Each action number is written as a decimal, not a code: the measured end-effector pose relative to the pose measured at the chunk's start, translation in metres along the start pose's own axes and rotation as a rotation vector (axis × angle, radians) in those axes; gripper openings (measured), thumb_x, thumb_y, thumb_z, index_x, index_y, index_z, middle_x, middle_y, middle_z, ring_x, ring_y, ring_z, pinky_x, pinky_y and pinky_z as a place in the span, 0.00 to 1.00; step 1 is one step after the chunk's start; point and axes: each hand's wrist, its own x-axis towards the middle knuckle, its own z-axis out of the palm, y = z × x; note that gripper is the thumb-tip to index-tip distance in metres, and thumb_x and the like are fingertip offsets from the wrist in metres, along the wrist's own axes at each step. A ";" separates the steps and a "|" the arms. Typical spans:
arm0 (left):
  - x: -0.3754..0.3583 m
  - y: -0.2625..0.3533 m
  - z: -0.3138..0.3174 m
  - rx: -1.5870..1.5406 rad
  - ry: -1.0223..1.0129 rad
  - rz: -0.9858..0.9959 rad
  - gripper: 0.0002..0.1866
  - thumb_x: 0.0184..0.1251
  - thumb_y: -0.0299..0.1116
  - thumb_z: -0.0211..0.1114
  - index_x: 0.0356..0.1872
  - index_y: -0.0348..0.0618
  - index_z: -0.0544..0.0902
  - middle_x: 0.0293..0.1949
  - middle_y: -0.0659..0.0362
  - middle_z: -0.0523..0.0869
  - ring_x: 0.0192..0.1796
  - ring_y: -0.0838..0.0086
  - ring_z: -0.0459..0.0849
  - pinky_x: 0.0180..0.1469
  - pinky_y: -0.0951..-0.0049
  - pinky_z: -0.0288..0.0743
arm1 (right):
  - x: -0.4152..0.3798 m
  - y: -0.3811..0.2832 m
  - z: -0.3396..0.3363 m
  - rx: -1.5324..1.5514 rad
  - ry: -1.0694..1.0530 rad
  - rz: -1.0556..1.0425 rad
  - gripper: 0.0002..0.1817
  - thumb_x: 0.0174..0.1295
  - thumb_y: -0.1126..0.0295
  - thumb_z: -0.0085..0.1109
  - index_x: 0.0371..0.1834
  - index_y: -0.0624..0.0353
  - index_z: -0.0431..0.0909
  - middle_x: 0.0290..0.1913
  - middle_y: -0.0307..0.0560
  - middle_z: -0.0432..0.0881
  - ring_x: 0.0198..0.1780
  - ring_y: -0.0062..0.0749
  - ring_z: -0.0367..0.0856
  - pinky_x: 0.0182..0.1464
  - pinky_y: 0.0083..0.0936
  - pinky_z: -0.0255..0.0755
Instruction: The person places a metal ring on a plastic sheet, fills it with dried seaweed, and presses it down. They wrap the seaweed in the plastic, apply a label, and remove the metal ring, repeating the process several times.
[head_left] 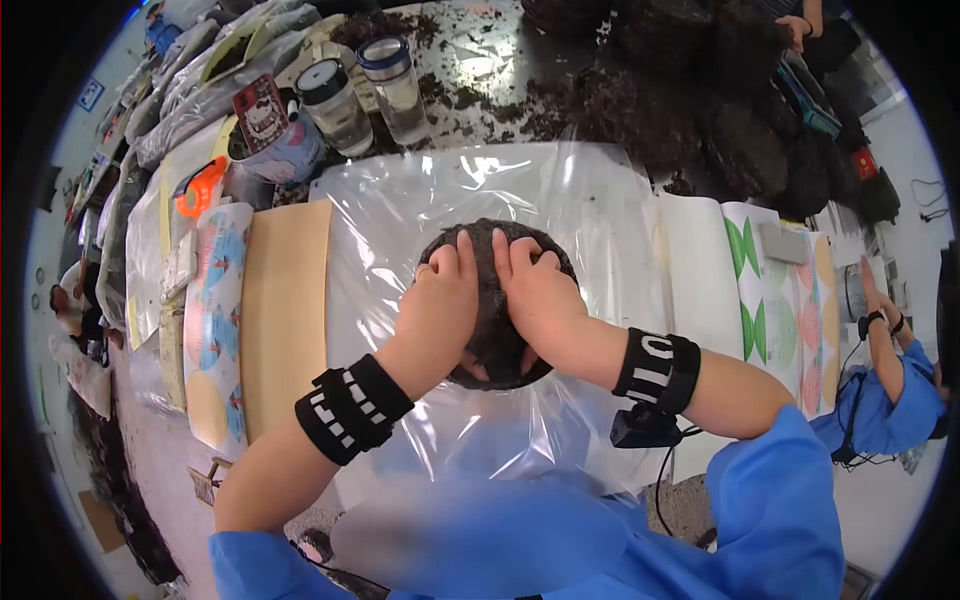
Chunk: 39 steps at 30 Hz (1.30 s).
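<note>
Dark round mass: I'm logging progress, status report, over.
Left hand and right hand on dark round mass. Mass resting on clear plastic sheet. Nothing visibly in the way.

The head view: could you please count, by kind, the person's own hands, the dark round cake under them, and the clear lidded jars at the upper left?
Own hands (left hand, right hand): 2
Dark round cake: 1
Clear lidded jars: 2
Total: 5

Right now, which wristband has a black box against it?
The right wristband, bearing white letter-like shapes: the black box sits against its lower edge. The left wristband has white block marks and shows no box.
</note>
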 end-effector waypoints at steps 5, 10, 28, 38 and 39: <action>0.019 0.003 0.044 0.204 -0.031 0.024 0.66 0.32 0.49 0.85 0.72 0.17 0.60 0.55 0.44 0.76 0.50 0.60 0.81 0.49 0.75 0.82 | 0.014 -0.017 0.050 -0.116 0.011 0.053 0.66 0.37 0.58 0.82 0.80 0.67 0.51 0.55 0.60 0.70 0.42 0.39 0.77 0.35 0.17 0.82; 0.035 0.001 0.069 0.449 -0.068 0.180 0.62 0.33 0.53 0.84 0.67 0.15 0.66 0.72 0.35 0.66 0.61 0.56 0.75 0.55 0.68 0.81 | 0.027 -0.021 0.079 -0.114 0.124 0.058 0.72 0.25 0.56 0.86 0.78 0.71 0.54 0.56 0.63 0.71 0.44 0.42 0.79 0.39 0.21 0.82; 0.029 0.026 0.068 -0.131 0.253 0.237 0.35 0.59 0.30 0.66 0.71 0.62 0.73 0.75 0.46 0.64 0.76 0.47 0.63 0.63 0.27 0.67 | -0.114 0.005 -0.044 0.811 0.218 -0.789 0.16 0.57 0.54 0.68 0.33 0.56 0.81 0.34 0.52 0.81 0.39 0.46 0.83 0.39 0.41 0.77; 0.018 0.025 0.068 -0.095 0.260 0.271 0.33 0.64 0.32 0.58 0.74 0.57 0.70 0.78 0.41 0.59 0.77 0.45 0.60 0.65 0.24 0.60 | 0.075 0.193 0.076 1.044 0.555 0.395 0.22 0.59 0.53 0.72 0.24 0.64 0.83 0.21 0.47 0.83 0.25 0.34 0.81 0.29 0.31 0.72; 0.017 0.026 0.066 -0.091 0.253 0.272 0.33 0.64 0.32 0.58 0.74 0.56 0.71 0.78 0.41 0.59 0.77 0.44 0.60 0.65 0.24 0.59 | 0.059 0.225 0.091 1.166 0.573 0.507 0.22 0.60 0.55 0.72 0.18 0.63 0.82 0.18 0.46 0.81 0.23 0.28 0.80 0.29 0.28 0.70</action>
